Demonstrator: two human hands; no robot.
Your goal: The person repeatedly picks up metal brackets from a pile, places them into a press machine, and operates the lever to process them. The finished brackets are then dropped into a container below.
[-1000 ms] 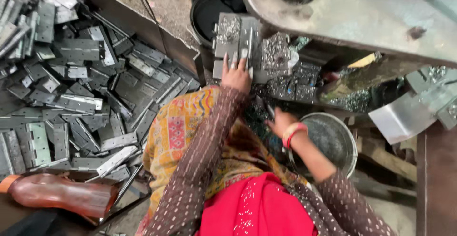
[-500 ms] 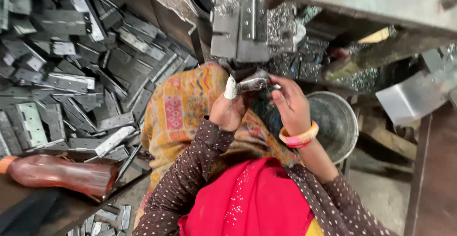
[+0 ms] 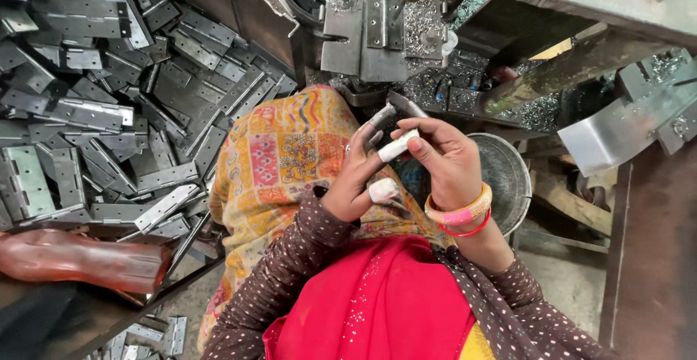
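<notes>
Both hands meet over the lap: left hand (image 3: 359, 178) and right hand (image 3: 443, 160) pinch one grey hinge (image 3: 385, 113) between taped fingertips. Keep grip on edges, clear of burrs. Beyond: hinge pile (image 3: 109, 106), steel bowl (image 3: 508, 178), press plate (image 3: 374, 26).

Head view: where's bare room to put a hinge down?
Little room. The hinge pile fills the left bin, and shavings crowd the machine plate. The metal bowl beside the right hand looks bare, as does the floor below it.

A heap of flat grey metal hinges (image 3: 109, 106) lies left; a round metal bowl (image 3: 508, 178) sits right, near the grey metal hinge plate (image 3: 381, 22) at far centre.
</notes>
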